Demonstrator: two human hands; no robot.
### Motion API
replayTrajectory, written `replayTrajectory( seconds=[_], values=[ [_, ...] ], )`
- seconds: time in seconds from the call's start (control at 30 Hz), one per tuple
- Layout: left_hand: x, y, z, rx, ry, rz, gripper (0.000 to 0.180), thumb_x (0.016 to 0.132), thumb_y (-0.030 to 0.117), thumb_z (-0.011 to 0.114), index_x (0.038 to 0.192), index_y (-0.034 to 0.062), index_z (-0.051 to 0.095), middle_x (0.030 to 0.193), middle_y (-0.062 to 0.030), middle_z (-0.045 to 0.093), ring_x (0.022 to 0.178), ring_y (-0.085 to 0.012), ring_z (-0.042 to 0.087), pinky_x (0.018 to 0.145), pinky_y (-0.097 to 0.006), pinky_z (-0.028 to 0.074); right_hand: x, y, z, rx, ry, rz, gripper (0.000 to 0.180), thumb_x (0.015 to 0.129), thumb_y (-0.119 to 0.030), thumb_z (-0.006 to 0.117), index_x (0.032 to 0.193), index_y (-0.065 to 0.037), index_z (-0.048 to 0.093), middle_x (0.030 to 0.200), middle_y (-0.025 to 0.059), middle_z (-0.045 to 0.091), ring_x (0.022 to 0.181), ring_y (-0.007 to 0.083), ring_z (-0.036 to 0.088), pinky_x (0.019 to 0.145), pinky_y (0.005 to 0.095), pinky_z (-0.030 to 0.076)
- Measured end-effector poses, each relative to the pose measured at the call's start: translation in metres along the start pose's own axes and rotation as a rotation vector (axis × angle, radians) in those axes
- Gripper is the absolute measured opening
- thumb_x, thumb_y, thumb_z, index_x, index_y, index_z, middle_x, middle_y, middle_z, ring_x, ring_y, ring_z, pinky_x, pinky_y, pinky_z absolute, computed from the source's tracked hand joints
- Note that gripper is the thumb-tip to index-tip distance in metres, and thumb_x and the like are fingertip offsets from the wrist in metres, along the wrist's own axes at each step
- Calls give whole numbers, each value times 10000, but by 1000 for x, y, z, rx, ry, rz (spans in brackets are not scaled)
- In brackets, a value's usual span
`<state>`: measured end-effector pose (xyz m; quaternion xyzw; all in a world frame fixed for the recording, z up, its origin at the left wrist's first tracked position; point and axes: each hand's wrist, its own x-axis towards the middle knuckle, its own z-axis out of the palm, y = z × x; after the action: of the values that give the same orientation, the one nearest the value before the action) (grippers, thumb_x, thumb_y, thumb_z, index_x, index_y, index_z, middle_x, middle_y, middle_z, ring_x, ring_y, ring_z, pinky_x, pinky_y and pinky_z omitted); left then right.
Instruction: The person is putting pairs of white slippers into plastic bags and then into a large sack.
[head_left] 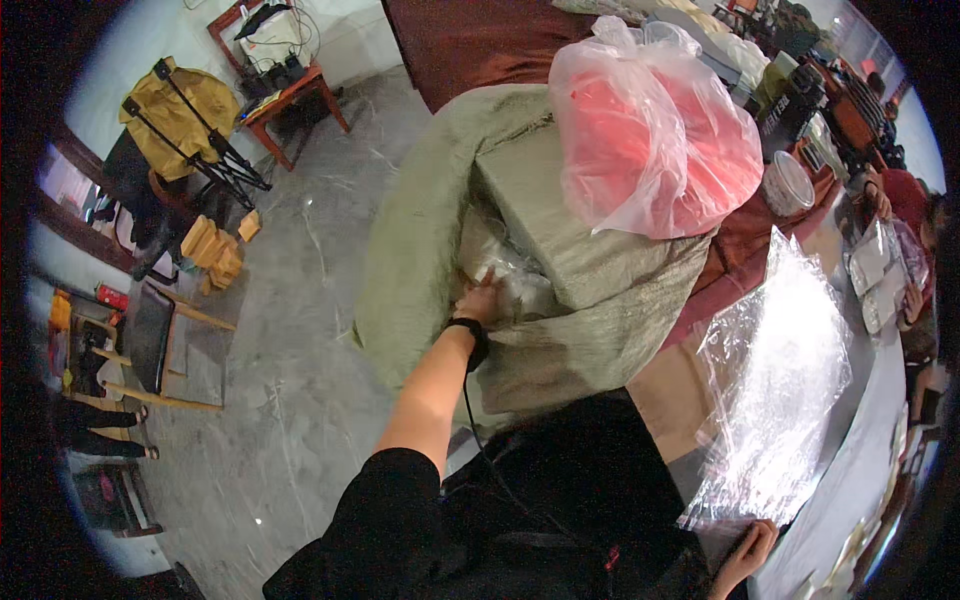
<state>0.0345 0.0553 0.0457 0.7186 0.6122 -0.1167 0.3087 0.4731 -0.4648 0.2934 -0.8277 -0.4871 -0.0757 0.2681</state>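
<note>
One clear plastic bag (pixel 515 272) lies inside the mouth of a large olive-green sack (pixel 420 250); left hand (pixel 483 300) reaches into it, fingers closed on the plastic. Right hand (pixel 745 555), low at the frame edge, pinches the corner of a clear plastic sheet (pixel 775 390) spread over the tabletop (pixel 850 470). Hands well apart. Pink translucent bag (pixel 650 130) sits on top of the sack.

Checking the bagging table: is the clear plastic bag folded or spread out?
Spread out: the clear plastic bag lies flat on the table, right hand at its corner.
</note>
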Motion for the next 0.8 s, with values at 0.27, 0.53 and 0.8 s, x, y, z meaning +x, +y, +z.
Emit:
replayTrajectory(
  seconds=[0.27,0.53,0.8],
  values=[
    [-4,-27,16,10,-5,30,825,943,318,668,1639,252,230,1741,-49,-49,1511,-412,325,1223,-547,323,-1,-13,5,33,-5,31,122,1045,-34,513,967,52,549,989,168,536,951,320,544,901,384,451],
    [-28,-27,17,-150,91,237,939,893,240,732,1655,245,184,1735,-120,-1,1524,-400,293,1203,-467,371,2,-16,4,30,36,66,80,1015,-28,519,1001,38,563,998,171,570,1003,336,575,935,389,461],
    [-107,-89,-7,217,-18,112,974,896,574,630,1666,233,141,1721,-174,98,1560,-398,186,1267,-447,242,-1,-10,7,111,30,90,77,1019,-21,534,1033,34,586,1086,184,602,1071,343,597,970,382,459]
  ],
)
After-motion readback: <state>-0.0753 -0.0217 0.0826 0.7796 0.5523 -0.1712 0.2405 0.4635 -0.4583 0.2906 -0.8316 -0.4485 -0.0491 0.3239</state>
